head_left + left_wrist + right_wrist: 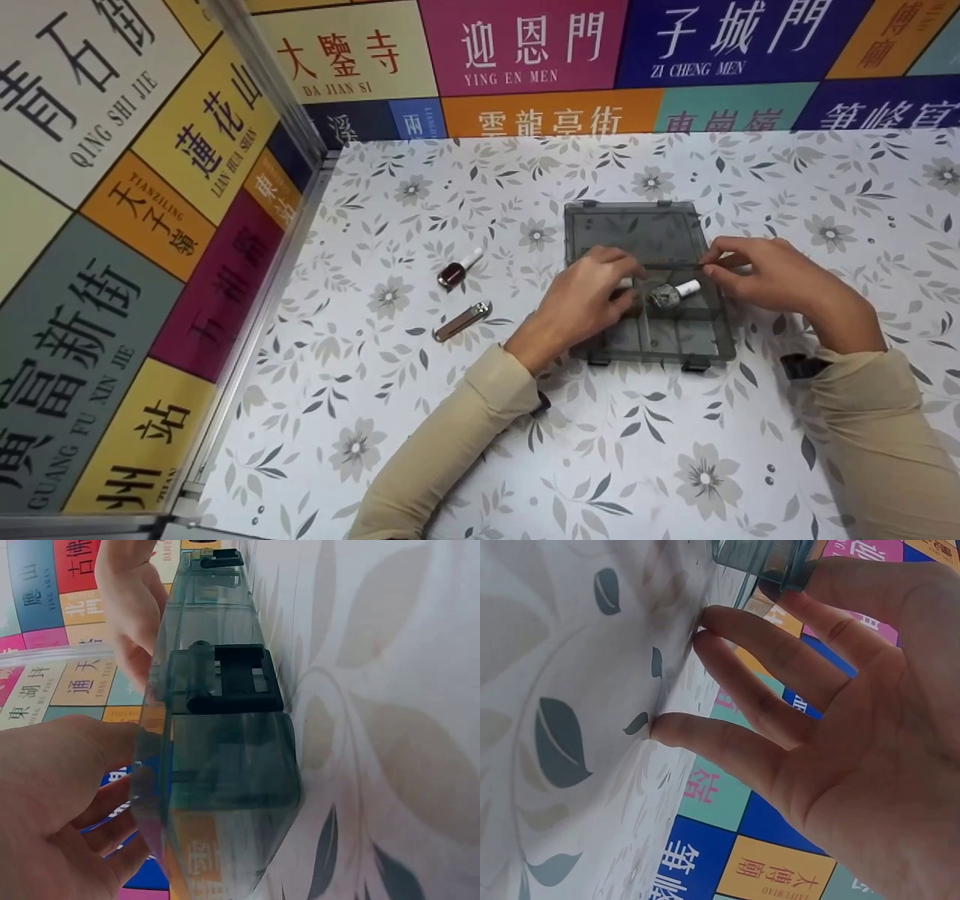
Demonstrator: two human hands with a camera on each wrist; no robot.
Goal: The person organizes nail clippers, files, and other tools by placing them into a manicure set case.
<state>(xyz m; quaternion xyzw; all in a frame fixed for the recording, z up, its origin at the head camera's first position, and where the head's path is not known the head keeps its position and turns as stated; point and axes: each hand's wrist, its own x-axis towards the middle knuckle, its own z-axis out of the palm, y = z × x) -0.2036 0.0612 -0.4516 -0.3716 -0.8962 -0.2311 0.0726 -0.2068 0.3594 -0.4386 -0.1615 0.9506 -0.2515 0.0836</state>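
Observation:
A see-through grey plastic compartment box (pixel 701 345) lies on the table with its lid (pixel 630 225) folded back. Inside, a nail polish bottle (pixel 666 297) with a white cap leans in a right-hand compartment. My left hand (pixel 585 296) reaches over the left compartments and pinches another white-capped nail polish bottle (pixel 626 283), mostly hidden by the fingers. In the left wrist view, its fingers (pixel 112 802) reach behind the box wall. With thumb and index finger, my right hand (pixel 772 277) grips the box's right edge; its other fingertips (pixel 664 725) rest at the tabletop.
Left of the box, a dark red nail polish bottle (pixel 452 275) with a white cap lies on its side. Nearer me is a nail clipper (pixel 461 322). Printed wall panels (pixel 525 45) stand behind the flowered tabletop (pixel 360 247) and along its left side.

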